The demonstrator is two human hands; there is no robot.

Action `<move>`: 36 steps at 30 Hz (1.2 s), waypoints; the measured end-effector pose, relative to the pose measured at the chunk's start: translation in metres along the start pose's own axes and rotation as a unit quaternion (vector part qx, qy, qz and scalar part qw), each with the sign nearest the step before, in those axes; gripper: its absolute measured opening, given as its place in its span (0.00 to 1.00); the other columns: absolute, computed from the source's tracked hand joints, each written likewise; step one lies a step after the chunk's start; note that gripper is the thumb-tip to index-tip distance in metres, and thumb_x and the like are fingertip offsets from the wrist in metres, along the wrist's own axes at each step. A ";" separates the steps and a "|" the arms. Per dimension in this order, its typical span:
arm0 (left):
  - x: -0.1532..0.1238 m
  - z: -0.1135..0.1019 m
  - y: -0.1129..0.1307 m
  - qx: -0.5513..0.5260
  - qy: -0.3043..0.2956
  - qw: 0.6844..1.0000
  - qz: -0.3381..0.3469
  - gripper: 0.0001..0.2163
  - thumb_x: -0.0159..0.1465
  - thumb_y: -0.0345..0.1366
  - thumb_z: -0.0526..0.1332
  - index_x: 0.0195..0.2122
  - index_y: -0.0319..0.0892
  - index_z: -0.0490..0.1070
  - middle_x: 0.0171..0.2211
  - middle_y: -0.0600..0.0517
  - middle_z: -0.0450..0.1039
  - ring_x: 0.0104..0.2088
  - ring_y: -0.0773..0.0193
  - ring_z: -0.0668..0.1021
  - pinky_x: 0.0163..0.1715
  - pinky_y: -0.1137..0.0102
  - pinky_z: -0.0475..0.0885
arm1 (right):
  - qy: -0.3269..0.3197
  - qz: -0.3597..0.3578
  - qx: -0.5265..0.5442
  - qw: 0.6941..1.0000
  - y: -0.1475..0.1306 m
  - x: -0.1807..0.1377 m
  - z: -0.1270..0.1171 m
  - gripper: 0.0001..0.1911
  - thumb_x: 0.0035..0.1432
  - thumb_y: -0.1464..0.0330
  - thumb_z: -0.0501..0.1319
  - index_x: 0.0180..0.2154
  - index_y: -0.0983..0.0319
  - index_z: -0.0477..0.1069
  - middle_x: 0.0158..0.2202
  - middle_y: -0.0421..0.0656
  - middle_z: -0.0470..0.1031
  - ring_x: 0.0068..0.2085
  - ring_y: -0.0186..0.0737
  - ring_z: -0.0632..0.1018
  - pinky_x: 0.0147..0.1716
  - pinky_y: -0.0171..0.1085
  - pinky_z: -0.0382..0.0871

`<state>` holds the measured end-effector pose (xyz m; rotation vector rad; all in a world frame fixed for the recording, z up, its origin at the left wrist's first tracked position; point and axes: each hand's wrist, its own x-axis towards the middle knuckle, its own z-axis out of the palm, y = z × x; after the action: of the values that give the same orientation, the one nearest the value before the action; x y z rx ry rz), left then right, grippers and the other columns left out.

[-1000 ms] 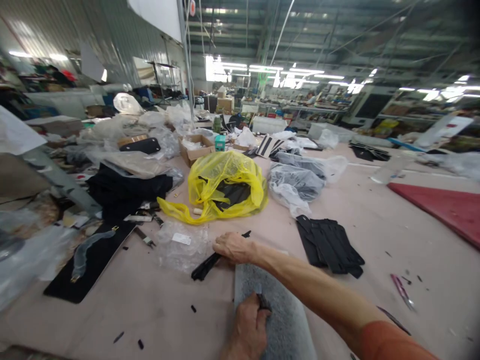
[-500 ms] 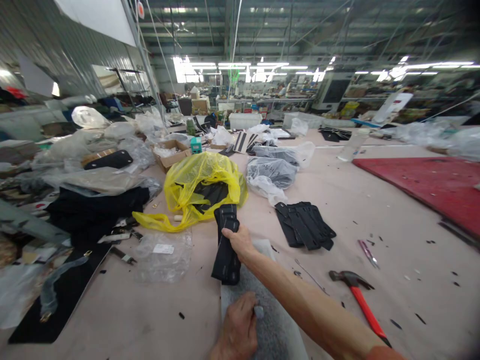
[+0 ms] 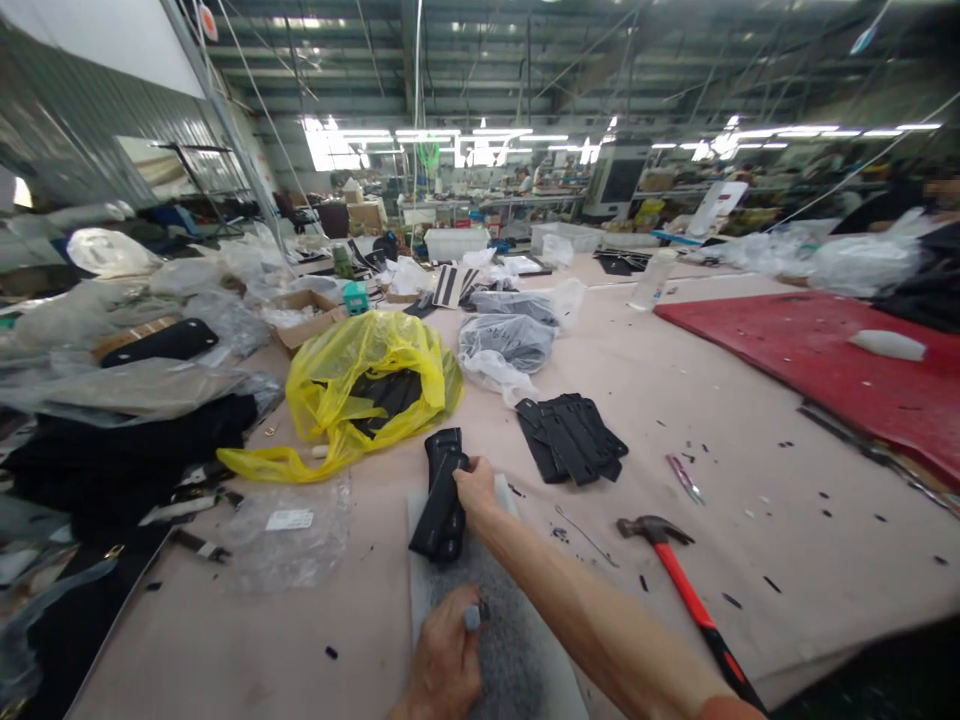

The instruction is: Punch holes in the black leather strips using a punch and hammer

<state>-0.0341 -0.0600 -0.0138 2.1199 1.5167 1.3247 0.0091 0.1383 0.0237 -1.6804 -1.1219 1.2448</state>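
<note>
My right hand [image 3: 475, 488] is closed on the edge of a small overlapping stack of black strips [image 3: 441, 505], at the far end of a grey mat [image 3: 525, 640]. Closer to me, my left hand [image 3: 444, 652] is curled around a short grey cylindrical tool [image 3: 472, 618], its end showing by the thumb. Most of that tool is hidden in the fingers, so its kind is unclear. Just beyond the strips lies a yellow plastic bag [image 3: 375, 340] with black pieces inside. A fanned pile of similar black pieces [image 3: 574, 438] rests to the right.
A claw hammer [image 3: 682, 580] with a red handle lies right of my forearm. Near it are a pink-handled tool [image 3: 685, 478] and dark scraps. A red board [image 3: 810, 345] covers the right side. Clear plastic packaging [image 3: 289, 530] and cluttered bags [image 3: 150, 385] fill the left.
The view has turned right, so the table's things appear farther left. The black strips, still in my right hand, sit slightly nearer to me, apart from the yellow bag. My left hand keeps its grip.
</note>
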 end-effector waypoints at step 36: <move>0.038 -0.006 0.025 -0.041 0.019 0.977 -0.210 0.10 0.64 0.36 0.56 0.39 0.41 0.77 0.36 0.48 0.81 0.38 0.57 0.82 0.40 0.64 0.79 | -0.039 -0.319 -0.327 0.889 0.067 -0.104 -0.145 0.16 0.60 0.69 0.57 0.50 0.61 0.69 0.52 0.50 0.71 0.53 0.50 0.69 0.54 0.47 0.61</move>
<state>-0.0197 -0.0412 0.0256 1.6117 1.7660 1.2505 0.1488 0.0082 0.0306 -1.4831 -2.0966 0.5294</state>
